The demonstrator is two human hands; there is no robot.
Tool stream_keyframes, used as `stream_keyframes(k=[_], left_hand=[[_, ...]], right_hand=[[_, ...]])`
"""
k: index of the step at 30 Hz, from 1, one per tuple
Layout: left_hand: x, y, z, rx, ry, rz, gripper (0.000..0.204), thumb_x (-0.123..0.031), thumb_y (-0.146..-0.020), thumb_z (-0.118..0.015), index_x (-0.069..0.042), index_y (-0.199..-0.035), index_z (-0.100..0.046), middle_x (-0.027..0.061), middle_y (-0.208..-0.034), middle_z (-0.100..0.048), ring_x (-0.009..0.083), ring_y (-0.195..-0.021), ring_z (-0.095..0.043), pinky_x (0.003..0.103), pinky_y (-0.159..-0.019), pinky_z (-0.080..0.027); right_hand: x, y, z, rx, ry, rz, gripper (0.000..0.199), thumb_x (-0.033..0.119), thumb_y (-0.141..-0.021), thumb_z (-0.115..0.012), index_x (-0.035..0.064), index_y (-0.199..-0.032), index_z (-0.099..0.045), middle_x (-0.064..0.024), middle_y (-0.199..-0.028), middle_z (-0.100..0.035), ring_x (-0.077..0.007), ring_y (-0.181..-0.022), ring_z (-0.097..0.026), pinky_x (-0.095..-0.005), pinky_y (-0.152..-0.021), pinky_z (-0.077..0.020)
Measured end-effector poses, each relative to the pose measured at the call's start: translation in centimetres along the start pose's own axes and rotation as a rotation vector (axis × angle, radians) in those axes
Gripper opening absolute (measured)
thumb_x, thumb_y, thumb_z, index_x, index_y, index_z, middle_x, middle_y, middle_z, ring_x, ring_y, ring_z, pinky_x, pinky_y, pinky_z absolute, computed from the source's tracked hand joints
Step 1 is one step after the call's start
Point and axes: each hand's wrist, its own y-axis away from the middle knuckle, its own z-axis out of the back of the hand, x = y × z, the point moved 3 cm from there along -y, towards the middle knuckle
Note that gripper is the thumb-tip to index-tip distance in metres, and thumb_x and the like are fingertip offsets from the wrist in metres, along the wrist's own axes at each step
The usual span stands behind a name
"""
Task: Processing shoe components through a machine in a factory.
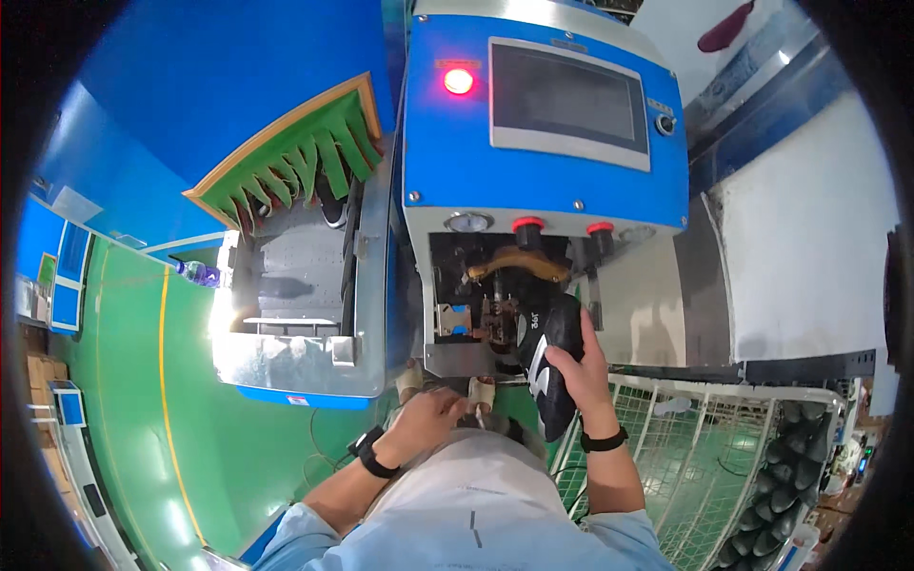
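Right in the middle of it all was the black shoe [557,319], white markings flashing on its side, held up at the open front of the blue machine [438,157]! The right hand [588,366] had it, thumb laid over the near side and the other fingers largely hidden behind. The shoe's lower end pointed down toward the person's body, and its upper end sat just under a curved brown piece [519,265] in the opening.

And the left hand [426,419]? Low down, in front of the pale shirt [447,504], well apart from the shoe, fingers curled inward; whether they pinched anything, you could not tell. A dark band circled each wrist.

Up on the machine's face, a red lamp [459,82] glowed beside a dark screen [571,100], with two red-topped knobs and a round gauge [469,222] lined up beneath.

Over to the left ran a conveyor [300,257], passing under a fringe of green strips [286,171], and there, at the edge of the strips, was a second dark shoe [333,207]! A clear bottle [198,273] showed just beside the conveyor, over the green floor [124,381] with its yellow line. On the right stood a white wire rack [657,392], with dark, rounded pieces [776,476] stacked at its far end.
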Motion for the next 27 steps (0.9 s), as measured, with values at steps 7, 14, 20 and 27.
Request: stream_keyframes(k=[7, 14, 20, 27], left_hand=[[6.5, -0.3, 0.5, -0.023, 0.005, -0.062, 0.030, -0.031, -0.097, -0.060, -0.003, -0.104, -0.070, 0.0230, -0.098, -0.067, 0.0419, -0.087, -0.065, 0.046, -0.076, -0.052], [5.6, -1.4, 3.5, -0.053, 0.055, -0.032, 0.029, -0.029, -0.098, -0.058, -0.002, -0.099, -0.070, 0.0219, -0.087, -0.068, 0.0403, -0.084, -0.065, 0.046, -0.074, -0.051], [7.1, -3.1, 4.0, -0.101, 0.071, 0.024, 0.031, -0.030, -0.096, -0.057, -0.001, -0.095, -0.069, 0.0249, -0.086, -0.068, 0.0431, -0.082, -0.066, 0.050, -0.073, -0.051], [8.6, -5.2, 2.0, -0.069, 0.002, -0.040, 0.034, -0.031, -0.093, -0.056, 0.001, -0.095, -0.068, 0.0276, -0.084, -0.067, 0.0469, -0.083, -0.066, 0.053, -0.075, -0.052]], right_hand=[[3.9, -5.3, -5.7, 0.122, 0.885, -0.018, 0.099, 0.041, -0.084, -0.072, 0.0122, -0.162, -0.018, -0.0326, -0.130, -0.059, -0.0399, -0.101, -0.068, -0.0436, -0.074, -0.0573], [3.1, -6.2, -8.3, 0.063, 0.934, -0.108, 0.113, 0.050, -0.081, -0.074, -0.0064, -0.157, -0.011, -0.0381, -0.140, -0.048, -0.0497, -0.118, -0.058, -0.0490, -0.091, -0.0537], [1.8, -5.9, -7.9, -0.003, 0.999, -0.040, 0.113, 0.043, -0.082, -0.075, -0.0108, -0.155, -0.008, -0.0390, -0.136, -0.049, -0.0470, -0.112, -0.063, -0.0484, -0.086, -0.0560], [1.9, -4.2, -8.7, -0.089, 0.955, 0.015, 0.109, 0.037, -0.085, -0.071, -0.0145, -0.153, -0.003, -0.0419, -0.147, -0.036, -0.0520, -0.128, -0.049, -0.0513, -0.104, -0.0450]])
